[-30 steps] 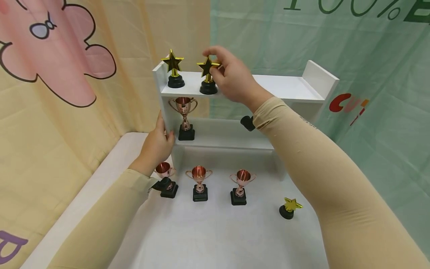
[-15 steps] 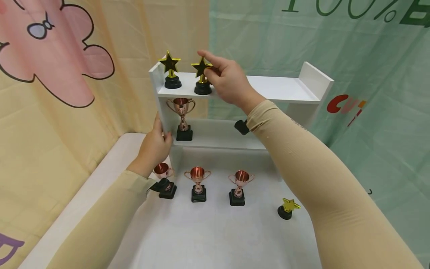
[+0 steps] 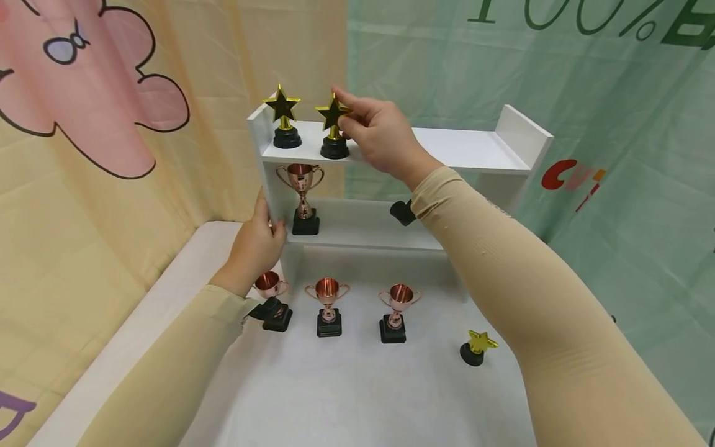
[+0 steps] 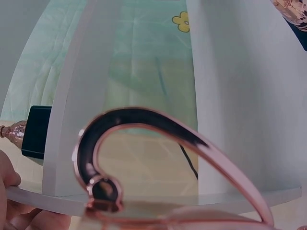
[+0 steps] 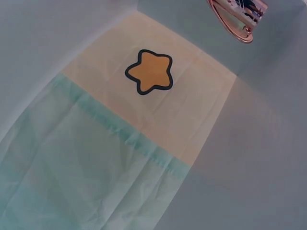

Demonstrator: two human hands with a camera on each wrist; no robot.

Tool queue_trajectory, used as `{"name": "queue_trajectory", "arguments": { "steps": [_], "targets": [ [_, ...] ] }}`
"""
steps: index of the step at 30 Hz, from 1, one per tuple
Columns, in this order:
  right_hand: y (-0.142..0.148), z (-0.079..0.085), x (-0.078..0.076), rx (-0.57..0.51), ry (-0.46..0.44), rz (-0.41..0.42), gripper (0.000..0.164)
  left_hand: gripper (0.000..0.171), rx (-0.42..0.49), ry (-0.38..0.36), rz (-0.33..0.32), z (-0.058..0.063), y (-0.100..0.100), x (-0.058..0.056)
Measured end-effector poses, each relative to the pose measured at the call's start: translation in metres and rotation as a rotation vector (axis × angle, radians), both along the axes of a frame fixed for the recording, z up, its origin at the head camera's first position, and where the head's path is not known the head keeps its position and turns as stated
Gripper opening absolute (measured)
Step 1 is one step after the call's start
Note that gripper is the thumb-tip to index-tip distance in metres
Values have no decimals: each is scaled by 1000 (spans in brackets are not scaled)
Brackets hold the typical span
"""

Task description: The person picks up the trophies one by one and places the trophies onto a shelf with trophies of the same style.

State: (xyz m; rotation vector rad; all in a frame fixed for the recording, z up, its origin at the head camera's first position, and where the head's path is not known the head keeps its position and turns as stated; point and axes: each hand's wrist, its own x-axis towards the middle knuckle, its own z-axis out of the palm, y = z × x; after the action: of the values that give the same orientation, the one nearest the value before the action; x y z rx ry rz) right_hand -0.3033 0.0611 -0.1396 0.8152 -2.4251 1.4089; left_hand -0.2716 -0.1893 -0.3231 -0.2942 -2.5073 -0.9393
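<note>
My right hand (image 3: pixel 385 133) pinches a gold star trophy (image 3: pixel 333 117) between thumb and fingers, its black base at the front edge of the top board of a white shelf (image 3: pixel 458 149). To its left a second star trophy (image 3: pixel 282 105) stands upright. My left hand (image 3: pixel 254 245) grips the shelf's left side panel, with thumb and fingers (image 4: pixel 43 221) on either side of it in the left wrist view. A copper cup trophy (image 3: pixel 301 180) stands on the middle board. Below my left wrist another cup trophy (image 3: pixel 269 284) is partly hidden.
Two cup trophies (image 3: pixel 328 292) (image 3: pixel 400 298) stand on the white table (image 3: pixel 357 391) before the shelf. A third star trophy (image 3: pixel 479 343) is on the table at right. Printed curtains (image 3: pixel 614 112) hang behind and beside the shelf.
The right hand and its star trophy have moved slightly left, closer to the other star on the top board. The left hand keeps its grip on the side panel. The view has shifted a little.
</note>
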Motion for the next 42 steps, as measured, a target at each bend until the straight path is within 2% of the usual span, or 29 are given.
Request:
{"name": "queue_trajectory", "arguments": {
  "steps": [14, 24, 32, 42],
  "targets": [
    [-3, -1, -1, 3, 8, -32, 48, 78, 2, 7, -4, -3, -1, -2],
    [-3, -1, -1, 20, 12, -60, 49, 78, -1, -17, 8, -1, 1, 0],
    [-2, -1, -2, 43, 35, -61, 48, 78, 2, 3, 7, 0, 2, 1],
    [-2, -2, -1, 36, 28, -65, 49, 77, -1, -14, 23, -1, 3, 2]
  ]
}}
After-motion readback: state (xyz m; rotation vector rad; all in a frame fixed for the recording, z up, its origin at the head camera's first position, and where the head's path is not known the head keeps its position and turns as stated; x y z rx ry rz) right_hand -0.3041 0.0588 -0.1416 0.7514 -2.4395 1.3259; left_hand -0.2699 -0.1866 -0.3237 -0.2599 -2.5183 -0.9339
